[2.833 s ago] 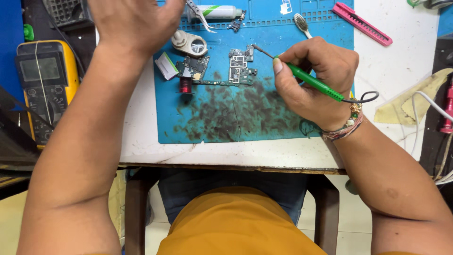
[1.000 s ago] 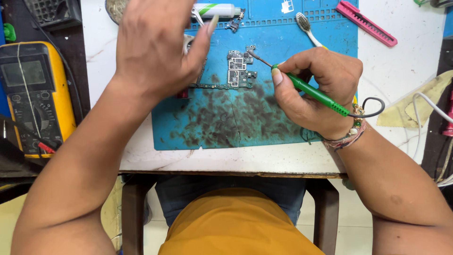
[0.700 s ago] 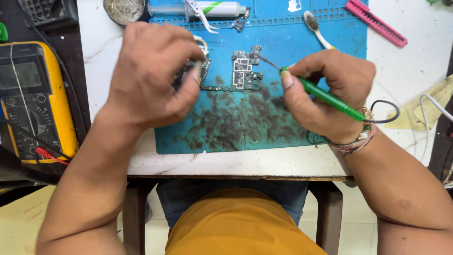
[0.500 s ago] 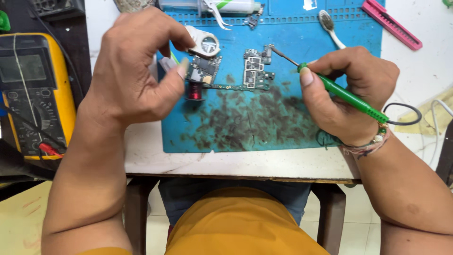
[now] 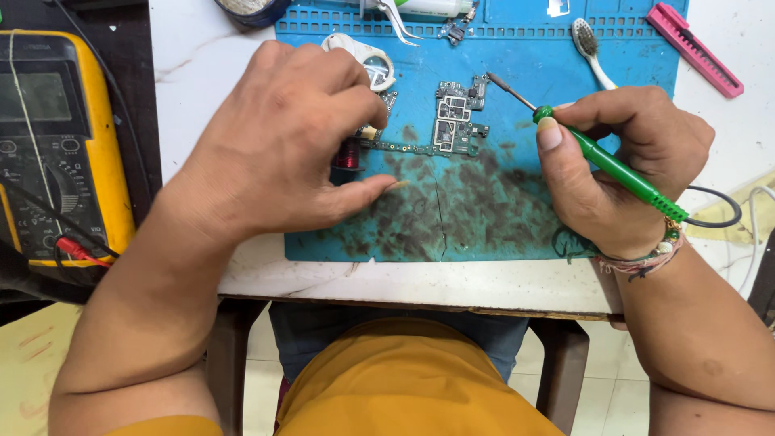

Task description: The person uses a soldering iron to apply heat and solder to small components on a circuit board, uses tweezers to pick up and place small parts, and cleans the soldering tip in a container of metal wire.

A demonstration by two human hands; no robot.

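Right hand wrapped in a pen grip around a green-handled soldering iron with a thin dark metal tip. Thumb and forefinger pinch the shaft near the front. The tip points up-left and hangs just beside the upper right corner of a small green phone circuit board with silver shields, apart from it by a sliver. A black cord leaves the iron's back end past the beaded wristband.

Left hand lies palm-down over the left end of the board. Fingers curled loosely; fingertips press the board's narrow left strip. Thumb stretched out flat on the mat below it. Whether anything is held under the palm, cannot tell. A small dark red cylindrical part shows just under the fingers.

Board lies flat near the top centre of a blue silicone work mat, its lower half smeared with dark stains.

Around: a round white-rimmed loupe above the left knuckles, a white toothbrush, a pink flat tool at upper right. Yellow multimeter with red probe plug, far left.
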